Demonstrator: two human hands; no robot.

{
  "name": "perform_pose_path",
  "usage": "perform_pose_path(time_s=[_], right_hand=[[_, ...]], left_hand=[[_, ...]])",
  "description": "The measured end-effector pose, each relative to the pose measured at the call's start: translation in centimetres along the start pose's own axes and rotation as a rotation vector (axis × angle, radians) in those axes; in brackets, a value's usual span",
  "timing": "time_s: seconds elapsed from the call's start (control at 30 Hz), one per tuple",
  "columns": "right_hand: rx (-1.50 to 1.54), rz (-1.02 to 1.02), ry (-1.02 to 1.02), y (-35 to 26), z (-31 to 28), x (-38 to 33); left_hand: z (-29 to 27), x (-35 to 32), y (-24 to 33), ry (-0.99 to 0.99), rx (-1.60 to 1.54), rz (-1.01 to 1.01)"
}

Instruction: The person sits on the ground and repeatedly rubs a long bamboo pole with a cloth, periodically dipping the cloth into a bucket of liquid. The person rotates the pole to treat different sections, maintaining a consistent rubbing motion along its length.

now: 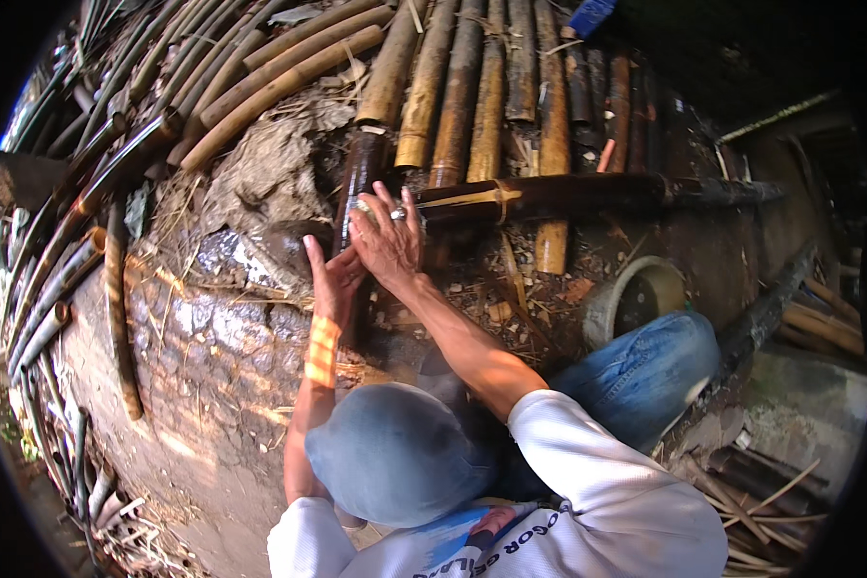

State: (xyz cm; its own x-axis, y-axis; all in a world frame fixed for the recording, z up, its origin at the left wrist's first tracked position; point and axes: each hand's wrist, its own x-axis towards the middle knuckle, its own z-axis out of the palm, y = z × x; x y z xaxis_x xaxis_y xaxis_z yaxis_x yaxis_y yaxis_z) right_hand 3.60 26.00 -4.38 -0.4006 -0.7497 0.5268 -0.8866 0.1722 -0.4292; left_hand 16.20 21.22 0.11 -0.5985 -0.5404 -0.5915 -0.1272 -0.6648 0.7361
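A dark bamboo pole (356,188) is pressed at its lower end by the right hand (387,241), fingers spread flat, and the open left hand (332,279). At four o'clock, a round pot (636,299) is seen, its contents indiscernible.

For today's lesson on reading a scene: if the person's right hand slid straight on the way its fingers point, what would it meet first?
The right hand points up the picture, fingertips already on the dark bamboo pole. It would likely follow that pole, though depth is unclear.
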Motion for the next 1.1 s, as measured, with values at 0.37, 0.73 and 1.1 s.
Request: perform_pose_path(time_s=[0.37, 0.73, 1.1], right_hand=[[-0.192, 0.975, 0.018, 22.1, -18.0, 1.0], [-0.4, 0.736, 0.116, 28.2, -21.9, 0.3], [-0.104, 0.35, 0.061, 18.2, -9.6, -0.7]], left_hand=[[3.1, -1.1, 1.1, 0.211, 0.717, 0.381], [8.8, 4.8, -0.2, 0.181, 1.883, 0.992], [8.0, 8.6, 1.5, 0.103, 1.885, 0.947]])
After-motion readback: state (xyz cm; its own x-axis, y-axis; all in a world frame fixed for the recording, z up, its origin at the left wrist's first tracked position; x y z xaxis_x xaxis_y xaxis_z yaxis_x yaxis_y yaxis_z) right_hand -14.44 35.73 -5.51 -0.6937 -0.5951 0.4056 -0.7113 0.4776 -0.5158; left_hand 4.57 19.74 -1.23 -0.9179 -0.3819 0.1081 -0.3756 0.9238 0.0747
